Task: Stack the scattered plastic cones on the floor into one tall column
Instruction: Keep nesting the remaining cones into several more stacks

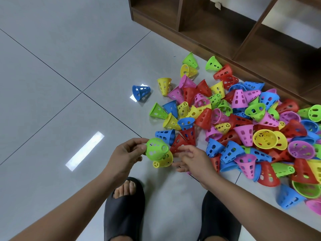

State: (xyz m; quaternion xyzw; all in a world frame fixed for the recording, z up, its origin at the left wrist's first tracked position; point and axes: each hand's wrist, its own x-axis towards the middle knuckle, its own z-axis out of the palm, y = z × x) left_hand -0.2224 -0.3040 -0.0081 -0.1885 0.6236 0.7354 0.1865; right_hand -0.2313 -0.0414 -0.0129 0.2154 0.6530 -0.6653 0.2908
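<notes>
One wide-angle head camera looks forward and steeply down onto the nearby tiled floor [60, 75].

Left hand [128, 152] pinches green cone [156, 150]; right hand [192, 160] seemingly relaxed.

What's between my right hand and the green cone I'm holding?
Only a yellow cone, just under the green cone, on the side toward the right hand. Above it the gap is clear. The left hand pinches the green cone.
</notes>
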